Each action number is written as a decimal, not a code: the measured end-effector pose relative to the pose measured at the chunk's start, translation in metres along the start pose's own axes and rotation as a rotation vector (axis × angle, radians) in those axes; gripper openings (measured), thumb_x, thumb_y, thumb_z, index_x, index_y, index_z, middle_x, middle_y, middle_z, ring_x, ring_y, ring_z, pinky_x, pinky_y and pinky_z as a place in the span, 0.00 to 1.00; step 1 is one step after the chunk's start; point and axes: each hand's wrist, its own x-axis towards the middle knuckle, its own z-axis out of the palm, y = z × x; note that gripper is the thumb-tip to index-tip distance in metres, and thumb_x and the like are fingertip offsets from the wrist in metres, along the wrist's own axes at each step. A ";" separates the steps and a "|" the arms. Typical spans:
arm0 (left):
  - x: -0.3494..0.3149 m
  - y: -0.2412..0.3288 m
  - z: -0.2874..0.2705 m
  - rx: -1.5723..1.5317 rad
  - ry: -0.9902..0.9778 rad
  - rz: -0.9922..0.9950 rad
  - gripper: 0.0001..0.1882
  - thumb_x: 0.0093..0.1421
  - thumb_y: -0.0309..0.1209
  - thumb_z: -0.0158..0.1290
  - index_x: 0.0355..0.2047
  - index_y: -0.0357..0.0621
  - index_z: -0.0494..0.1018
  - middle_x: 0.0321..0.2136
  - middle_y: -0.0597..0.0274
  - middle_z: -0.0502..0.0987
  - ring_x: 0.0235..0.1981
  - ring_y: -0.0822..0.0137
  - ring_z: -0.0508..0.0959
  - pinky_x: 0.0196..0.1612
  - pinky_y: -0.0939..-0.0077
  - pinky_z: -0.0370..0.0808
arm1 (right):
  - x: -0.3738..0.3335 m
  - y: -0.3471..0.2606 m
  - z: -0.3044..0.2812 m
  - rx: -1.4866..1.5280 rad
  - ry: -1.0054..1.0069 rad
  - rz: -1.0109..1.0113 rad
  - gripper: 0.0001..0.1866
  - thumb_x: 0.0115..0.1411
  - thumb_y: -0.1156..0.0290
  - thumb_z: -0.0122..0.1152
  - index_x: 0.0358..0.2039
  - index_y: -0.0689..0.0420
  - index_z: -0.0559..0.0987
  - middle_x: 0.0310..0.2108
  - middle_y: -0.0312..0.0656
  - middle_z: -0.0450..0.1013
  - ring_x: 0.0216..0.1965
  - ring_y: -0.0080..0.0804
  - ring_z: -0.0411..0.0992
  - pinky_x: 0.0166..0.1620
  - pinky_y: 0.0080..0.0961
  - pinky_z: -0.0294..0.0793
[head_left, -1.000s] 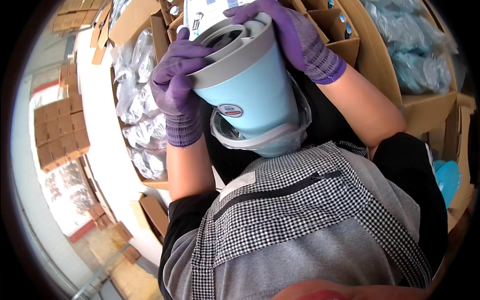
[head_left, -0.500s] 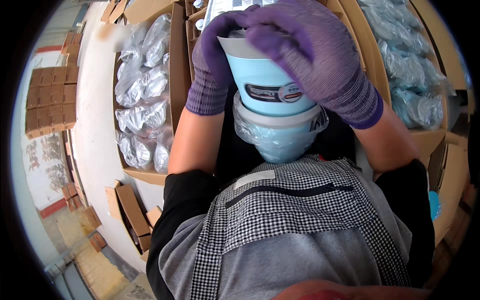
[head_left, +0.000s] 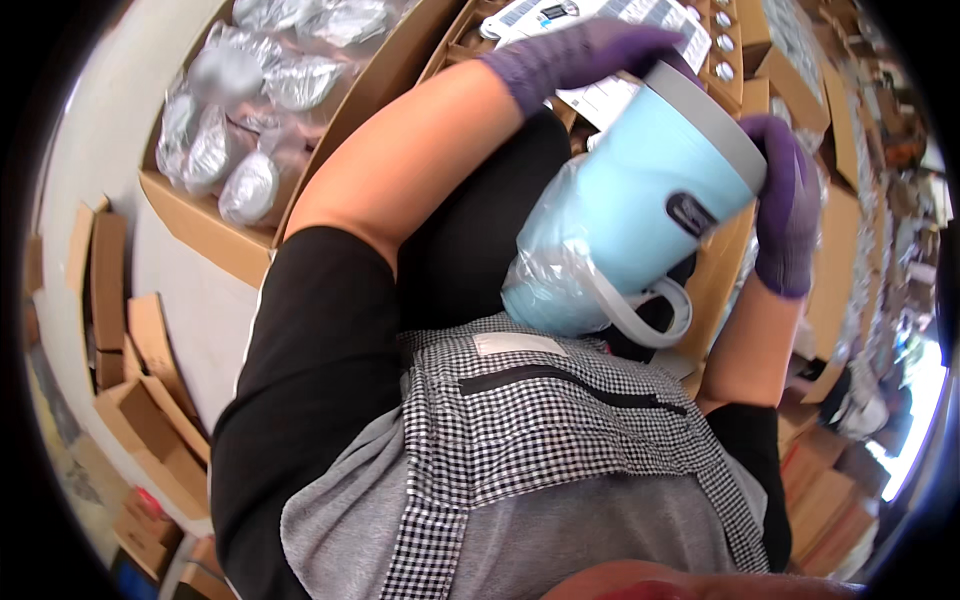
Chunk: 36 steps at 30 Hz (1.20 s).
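Observation:
A large light blue tumbler (head_left: 640,190) with a grey rim leans against my apron, its mouth end tilted up and to the right. A grey loop handle (head_left: 645,325) sticks out at its lower right side. Crumpled clear plastic bag (head_left: 550,265) covers its lower part. My right hand (head_left: 787,205), in a purple knit glove, grips the rim from the right. My left hand (head_left: 595,58), gloved alike, reaches over the far side of the rim with its fingers bent onto it; the fingertips are partly hidden.
An open carton (head_left: 215,235) of plastic-wrapped items stands at the left. Ahead lie printed sheets (head_left: 600,100) on a carton with dividers (head_left: 728,95). Cardboard pieces (head_left: 150,420) lie on the floor at the lower left. More boxes (head_left: 820,490) stack up at the right.
The tumbler has swung right and tilted, so its handle now shows. My left hand has moved right, and my right hand has shifted to the rim's right side. The view has turned.

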 end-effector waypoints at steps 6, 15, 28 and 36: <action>-0.021 0.015 0.048 -0.039 0.137 -0.004 0.22 0.73 0.40 0.36 0.45 0.40 0.79 0.42 0.59 0.82 0.46 0.67 0.80 0.59 0.72 0.72 | -0.009 -0.017 0.002 -0.458 -0.002 -0.157 0.22 0.72 0.59 0.42 0.31 0.64 0.76 0.29 0.44 0.74 0.30 0.35 0.71 0.36 0.29 0.69; -0.071 0.043 0.076 1.039 0.426 0.831 0.17 0.62 0.39 0.52 0.49 0.47 0.76 0.43 0.60 0.80 0.44 0.59 0.80 0.56 0.57 0.71 | 0.021 0.103 0.034 0.978 -0.140 0.017 0.14 0.67 0.64 0.49 0.33 0.62 0.75 0.34 0.48 0.73 0.39 0.42 0.71 0.47 0.40 0.70; -0.028 -0.005 0.015 0.849 0.124 0.491 0.17 0.71 0.42 0.42 0.51 0.50 0.74 0.43 0.51 0.81 0.46 0.51 0.82 0.51 0.64 0.78 | 0.017 0.109 0.073 1.113 0.121 0.267 0.21 0.73 0.60 0.40 0.41 0.65 0.74 0.55 0.59 0.69 0.58 0.50 0.69 0.63 0.46 0.66; -0.041 0.018 0.022 0.832 0.060 0.493 0.14 0.69 0.35 0.47 0.49 0.39 0.72 0.42 0.51 0.81 0.44 0.50 0.83 0.48 0.62 0.80 | -0.017 0.017 0.027 0.201 0.104 -0.071 0.38 0.75 0.51 0.25 0.44 0.69 0.82 0.46 0.52 0.79 0.48 0.43 0.78 0.60 0.36 0.71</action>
